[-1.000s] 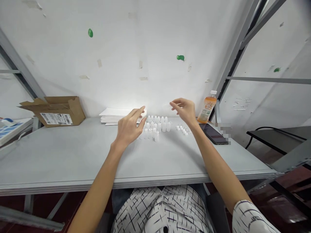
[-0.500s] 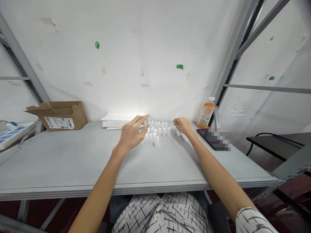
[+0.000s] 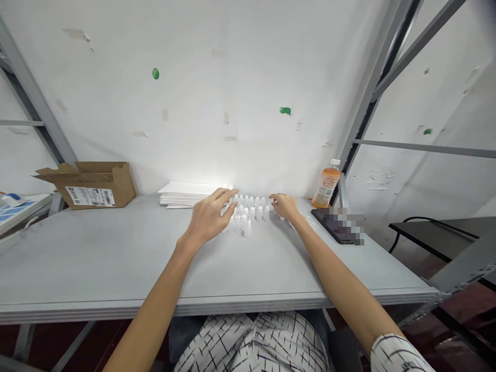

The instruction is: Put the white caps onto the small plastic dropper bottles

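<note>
Right hand (image 3: pixel 285 206) nearer rounded bottles (image 3: pixel 252 213)

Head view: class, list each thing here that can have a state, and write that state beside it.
Cardboard box: flaps open.
White sheets: stacked flat.
Small white bottles: standing, grouped.
Orange drink bottle: capped, standing.
Smartphone: lying flat.
Left hand: open, thumb apart from fingers.
Right hand: fingers bent; whether it holds anything is unclear.

The left hand (image 3: pixel 209 216) spreads beside small white bottles (image 3: pixel 252 213) on the bench (image 3: pixel 248 268); the right hand (image 3: pixel 285 205) curls near their right end, contact unclear. White sheets (image 3: pixel 186 195) and a cardboard box (image 3: pixel 91 186) sit leftward.
</note>
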